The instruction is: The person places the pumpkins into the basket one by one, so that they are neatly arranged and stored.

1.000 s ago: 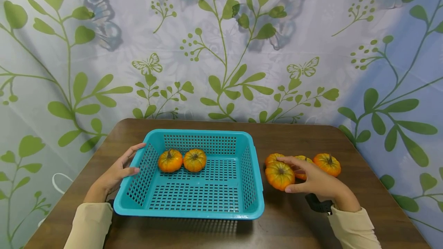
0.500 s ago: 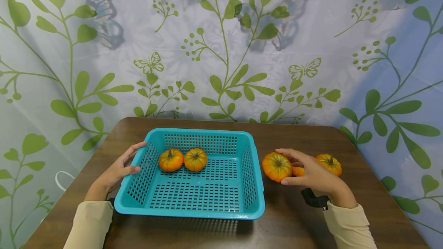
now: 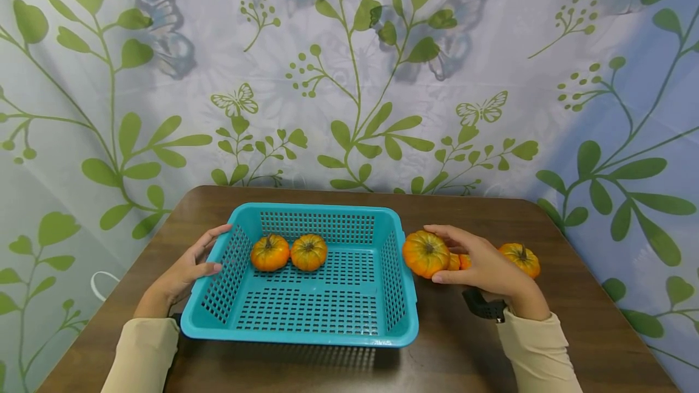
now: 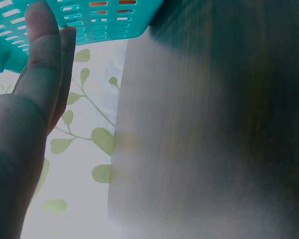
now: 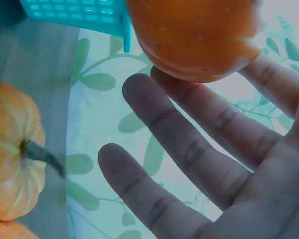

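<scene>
My right hand (image 3: 477,259) pinches a small orange pumpkin (image 3: 427,253) between thumb and fingertips, beside the right rim of a turquoise plastic basket (image 3: 395,339). In the right wrist view the held pumpkin (image 5: 194,40) is raised above the table, with two fingers stretched out away from it. Two similar pumpkins sit side by side in the basket, the left one (image 3: 270,253) touching the right one (image 3: 308,252). My left hand (image 3: 182,272) rests against the basket's left side, fingertips at the rim. Its fingers look fairly straight along the perforated wall (image 4: 99,25) in the left wrist view.
Right of the basket, more pumpkins lie on the brown wooden table (image 3: 453,350). One pumpkin (image 3: 520,258) shows beyond my right hand; others are partly hidden behind the hand and the held one. A curtain (image 3: 349,77) printed with leaves and butterflies hangs behind the table.
My right hand has lifted the pumpkin and carried it left and up to the basket's right rim. The left hand and the basket stay in place.
</scene>
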Demonstrator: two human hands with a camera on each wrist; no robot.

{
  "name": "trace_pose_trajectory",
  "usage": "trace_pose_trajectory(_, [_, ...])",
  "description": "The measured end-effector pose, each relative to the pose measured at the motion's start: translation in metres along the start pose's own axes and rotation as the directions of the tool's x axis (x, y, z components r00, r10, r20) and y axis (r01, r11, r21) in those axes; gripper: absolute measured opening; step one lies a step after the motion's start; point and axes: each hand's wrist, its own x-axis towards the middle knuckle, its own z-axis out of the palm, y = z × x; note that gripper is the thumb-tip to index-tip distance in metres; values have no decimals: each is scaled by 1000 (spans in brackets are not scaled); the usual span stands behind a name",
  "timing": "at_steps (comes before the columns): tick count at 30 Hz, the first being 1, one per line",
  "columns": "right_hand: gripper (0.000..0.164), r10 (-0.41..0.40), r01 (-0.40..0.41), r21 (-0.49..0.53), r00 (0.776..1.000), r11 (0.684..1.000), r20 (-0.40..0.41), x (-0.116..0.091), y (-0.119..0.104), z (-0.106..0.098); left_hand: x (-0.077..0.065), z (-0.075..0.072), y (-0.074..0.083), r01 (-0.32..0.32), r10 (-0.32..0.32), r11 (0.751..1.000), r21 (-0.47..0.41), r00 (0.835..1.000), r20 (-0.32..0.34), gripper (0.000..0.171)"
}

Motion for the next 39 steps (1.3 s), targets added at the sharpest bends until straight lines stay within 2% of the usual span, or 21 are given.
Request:
trace_pose_trajectory(7, [78, -4, 4, -15, 999, 1000, 37, 12, -12, 1, -1, 0, -1, 5, -5, 1000, -10, 1000, -1, 72])
trace_pose_trajectory(16, [80, -26, 27, -9, 991, 1000, 130, 36, -22, -2, -1, 0, 0, 10, -10, 1000, 4, 1000, -5, 71])
trace_pose_trajectory(28, [78, -41, 49, -27, 967, 998, 253, 65, -37, 0, 1, 0, 2, -5, 5, 1000, 22, 1000, -1, 71])
trace_pose_trajectory(39, [79, -4, 18, -38, 945, 999, 327, 85, -40, 6, 1, 1, 2, -17, 17, 998, 55, 1000, -9, 74])
